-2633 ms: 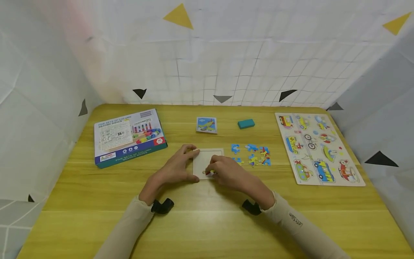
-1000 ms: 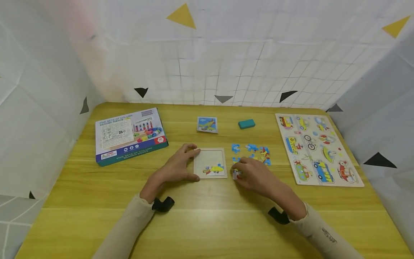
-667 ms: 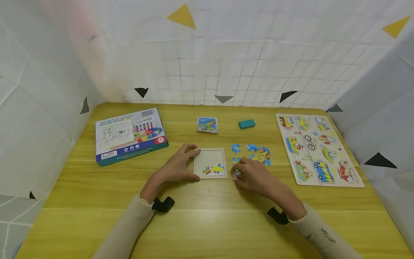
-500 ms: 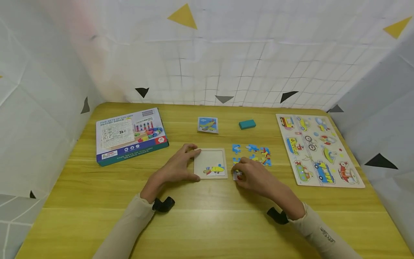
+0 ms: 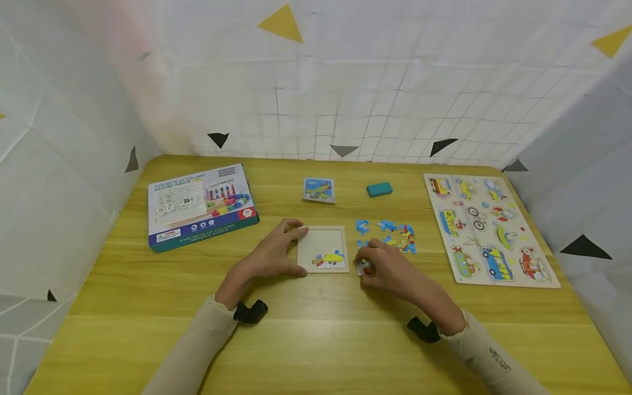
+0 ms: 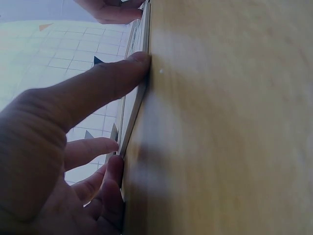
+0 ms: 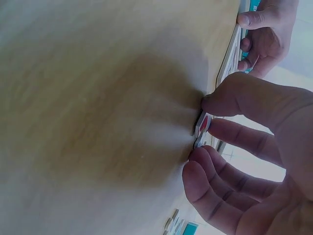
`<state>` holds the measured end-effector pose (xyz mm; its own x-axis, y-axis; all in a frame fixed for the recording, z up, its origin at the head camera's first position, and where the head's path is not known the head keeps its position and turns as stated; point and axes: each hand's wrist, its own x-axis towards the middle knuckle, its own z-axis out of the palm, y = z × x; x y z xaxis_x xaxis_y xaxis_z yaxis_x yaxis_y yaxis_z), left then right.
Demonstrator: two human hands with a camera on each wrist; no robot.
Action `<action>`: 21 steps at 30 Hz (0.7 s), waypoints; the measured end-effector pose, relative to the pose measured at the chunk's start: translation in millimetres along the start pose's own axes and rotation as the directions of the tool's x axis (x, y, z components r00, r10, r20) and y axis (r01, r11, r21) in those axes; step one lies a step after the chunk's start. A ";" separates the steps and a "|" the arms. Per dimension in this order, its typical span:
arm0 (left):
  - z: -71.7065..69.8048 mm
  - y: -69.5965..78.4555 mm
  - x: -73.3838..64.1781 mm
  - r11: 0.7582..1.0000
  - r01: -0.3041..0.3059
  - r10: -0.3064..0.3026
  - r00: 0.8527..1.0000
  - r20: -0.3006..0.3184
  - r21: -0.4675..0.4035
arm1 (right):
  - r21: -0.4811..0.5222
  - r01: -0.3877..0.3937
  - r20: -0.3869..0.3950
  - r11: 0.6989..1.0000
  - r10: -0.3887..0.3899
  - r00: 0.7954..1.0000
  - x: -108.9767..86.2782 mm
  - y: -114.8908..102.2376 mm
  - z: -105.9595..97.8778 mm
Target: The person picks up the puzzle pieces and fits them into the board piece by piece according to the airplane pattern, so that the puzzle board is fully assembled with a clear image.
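Observation:
My left hand (image 5: 269,255) holds the left side of a square wooden puzzle tray (image 5: 321,237), thumb at its near corner and fingers at the far one. In the left wrist view the thumb (image 6: 105,83) presses against the tray's edge. A few joined jigsaw pieces (image 5: 331,257) with yellow, blue and red print lie along the tray's lower right. Just right of the tray, my right hand (image 5: 392,269) pinches a jigsaw piece (image 7: 203,125) with a red patch, at table level; the fingers partly cover it. Beyond that hand lie several loose jigsaw pieces (image 5: 387,225).
A card with a yellow plane (image 5: 319,190) and a teal block (image 5: 379,189) lie behind the tray. The beaded-box set (image 5: 202,206) is at the back left. A vehicle peg board (image 5: 489,230) occupies the right side. White sheeting (image 5: 316,82) surrounds the table.
My right hand has moved right, from inside the tray to a piece beside it, and has since stayed there. Pieces in the tray's lower right are now uncovered. My left hand stays put.

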<state>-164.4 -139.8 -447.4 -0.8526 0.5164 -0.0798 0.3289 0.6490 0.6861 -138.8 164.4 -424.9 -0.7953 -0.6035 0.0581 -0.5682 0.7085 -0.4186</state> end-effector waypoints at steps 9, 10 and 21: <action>-0.2 -0.6 -0.4 1.000 0.004 -0.004 1.000 -0.005 -0.008 | -0.050 0.010 -0.048 0.999 -0.013 0.999 -0.6 0.4 3.6; -0.3 -0.5 -0.4 1.000 0.002 -0.002 1.000 -0.004 -0.008 | -0.052 0.013 -0.048 0.999 -0.015 0.999 -0.7 0.5 3.7; 0.0 0.9 -1.5 1.000 -0.004 0.004 1.000 -0.012 -0.013 | -0.047 0.038 -0.055 0.998 -0.041 0.998 -1.9 -0.3 3.6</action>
<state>-162.9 -140.0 -446.7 -0.8561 0.5121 -0.0688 0.3270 0.6400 0.6954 -136.4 164.0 -428.1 -0.7818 -0.6109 0.1250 -0.6076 0.7014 -0.3726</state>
